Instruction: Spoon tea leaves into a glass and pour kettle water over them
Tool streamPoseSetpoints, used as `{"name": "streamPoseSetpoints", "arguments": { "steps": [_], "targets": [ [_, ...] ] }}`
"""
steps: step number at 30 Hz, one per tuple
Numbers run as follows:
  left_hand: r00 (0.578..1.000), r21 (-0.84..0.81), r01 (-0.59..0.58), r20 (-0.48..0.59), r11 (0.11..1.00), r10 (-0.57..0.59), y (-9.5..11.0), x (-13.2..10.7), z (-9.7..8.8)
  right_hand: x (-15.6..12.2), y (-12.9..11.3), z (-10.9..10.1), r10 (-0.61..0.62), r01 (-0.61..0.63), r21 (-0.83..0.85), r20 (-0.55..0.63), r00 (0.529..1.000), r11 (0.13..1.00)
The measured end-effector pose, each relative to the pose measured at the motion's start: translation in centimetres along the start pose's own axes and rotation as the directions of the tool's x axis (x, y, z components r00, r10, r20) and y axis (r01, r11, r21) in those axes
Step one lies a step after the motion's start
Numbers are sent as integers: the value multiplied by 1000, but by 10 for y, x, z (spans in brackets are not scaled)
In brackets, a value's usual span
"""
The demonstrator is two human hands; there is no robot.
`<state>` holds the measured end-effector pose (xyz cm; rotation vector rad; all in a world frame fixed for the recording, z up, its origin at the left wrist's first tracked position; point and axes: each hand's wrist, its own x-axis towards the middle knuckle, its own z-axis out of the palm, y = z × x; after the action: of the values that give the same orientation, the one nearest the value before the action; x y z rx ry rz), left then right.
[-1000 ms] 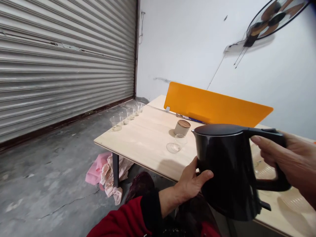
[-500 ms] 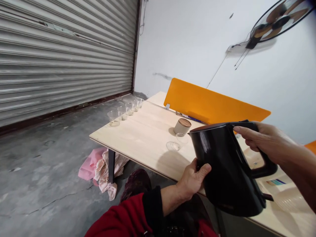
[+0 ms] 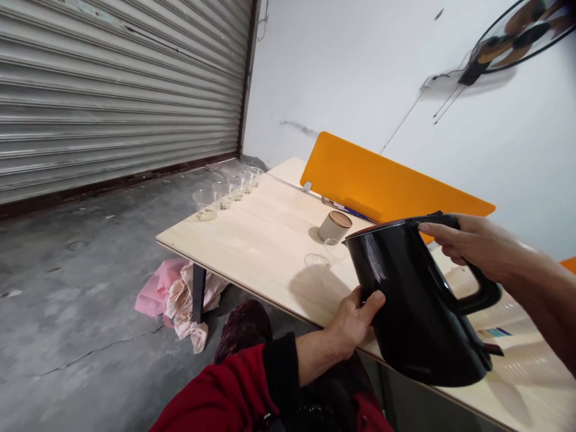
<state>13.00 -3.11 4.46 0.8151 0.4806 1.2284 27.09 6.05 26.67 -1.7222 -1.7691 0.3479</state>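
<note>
A black electric kettle [image 3: 405,306] hangs tilted over the table's near edge, its spout pointing left. My right hand [image 3: 472,246] is closed around its handle, thumb along the top. With fingers against the kettle's side, my left hand [image 3: 353,321] steadies its body from the left; part of those fingers is hidden behind it. Just beyond the spout a clear plastic cup [image 3: 332,251] stands on the table, partly covered by the kettle. Behind that cup is a grey canister [image 3: 333,228] with a wooden lid. Whether water is flowing from the spout I cannot tell.
Several clear cups [image 3: 207,207] with bits in the bottom line the left end of the light wooden table [image 3: 261,240]. An orange divider panel [image 3: 382,180] stands along the back. Stacked clear cups [image 3: 531,366] lie at the right. Pink cloth [image 3: 162,288] lies by the table leg.
My view has shifted slightly. The kettle tilts a little more, with its base swung a bit up and right. Both hands keep their hold.
</note>
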Motion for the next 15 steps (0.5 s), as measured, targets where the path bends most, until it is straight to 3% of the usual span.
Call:
{"name": "streamPoseSetpoints", "arguments": {
  "steps": [3,15],
  "targets": [
    [1000,-25,9,7,1000,-9,2,1,0,1,-4,2,97,-94,-35,92,991,995],
    [999,-82,37,-5,996,-38,-8,5,1,3,-9,6,110,-99,-100,108,988,990]
  ]
}}
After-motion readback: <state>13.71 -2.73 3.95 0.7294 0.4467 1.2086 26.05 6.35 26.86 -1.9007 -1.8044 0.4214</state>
